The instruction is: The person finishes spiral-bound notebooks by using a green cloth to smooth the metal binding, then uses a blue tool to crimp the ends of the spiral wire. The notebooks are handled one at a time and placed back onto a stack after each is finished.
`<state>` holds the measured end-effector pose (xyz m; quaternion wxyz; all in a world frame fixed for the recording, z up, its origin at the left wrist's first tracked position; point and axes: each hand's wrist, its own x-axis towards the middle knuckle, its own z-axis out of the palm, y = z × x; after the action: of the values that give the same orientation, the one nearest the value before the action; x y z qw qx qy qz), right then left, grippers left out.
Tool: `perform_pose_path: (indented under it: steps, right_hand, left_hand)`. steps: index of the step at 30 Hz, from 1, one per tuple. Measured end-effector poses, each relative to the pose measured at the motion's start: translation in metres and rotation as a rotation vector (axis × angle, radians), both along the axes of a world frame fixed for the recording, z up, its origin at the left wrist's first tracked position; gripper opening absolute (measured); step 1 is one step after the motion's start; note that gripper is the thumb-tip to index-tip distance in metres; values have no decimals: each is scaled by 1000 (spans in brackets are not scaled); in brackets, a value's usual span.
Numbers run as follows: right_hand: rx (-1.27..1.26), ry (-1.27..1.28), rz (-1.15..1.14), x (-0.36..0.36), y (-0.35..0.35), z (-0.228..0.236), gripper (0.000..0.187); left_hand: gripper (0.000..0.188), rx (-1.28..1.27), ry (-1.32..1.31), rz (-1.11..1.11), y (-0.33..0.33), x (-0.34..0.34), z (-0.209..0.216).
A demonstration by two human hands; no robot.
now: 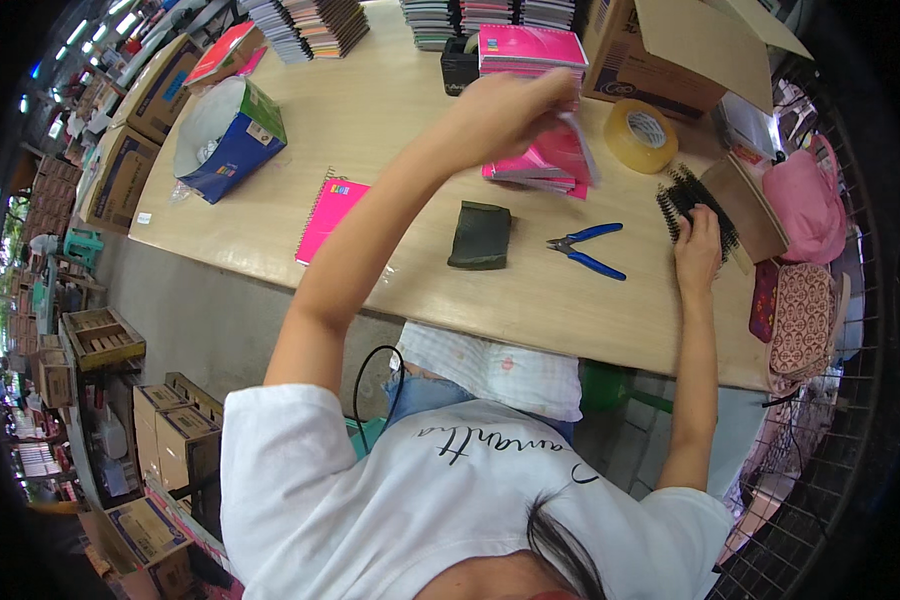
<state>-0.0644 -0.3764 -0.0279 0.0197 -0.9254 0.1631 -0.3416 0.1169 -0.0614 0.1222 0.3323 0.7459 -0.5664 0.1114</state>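
My left hand [510, 118] reaches across the table to the pink notebooks, its fingers closed on the edge of a pink notebook [572, 152] that is smeared by motion. Beneath it lies a low stack of pink notebooks [530, 172]. Over at the right, my right hand [700, 250] rests with curled fingers on a bunch of black spiral binding coils [684, 196], gripping at them. Between my arms lie blue-handled pliers [590, 250], their jaws pointing left, and a dark green block [480, 236]. A spiral-bound pink notebook [328, 215] sits partly behind my left forearm.
A roll of clear tape [641, 137] stands by an open cardboard box [660, 60]. Behind my left hand is a taller stack of pink notebooks [532, 42] beside a black tape dispenser [458, 66]. A blue-green carton [232, 145] stands left; pink pouches [808, 200] edge the right.
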Motion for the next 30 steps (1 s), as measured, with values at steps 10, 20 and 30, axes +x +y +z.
perform_pose_path:
  steps: [10,20,30]
  right_hand:
    - [-195,-47,202,14,3,7,20]
    - [712,230,730,-19,158,49,19]
    - [916,208,895,-21,168,44,14]
  left_hand:
    - [34,-455,351,473,120,-142,-159]
    - [24,-461,432,557,87,-159,-163]
    - [25,-478,449,529,84,-154,-169]
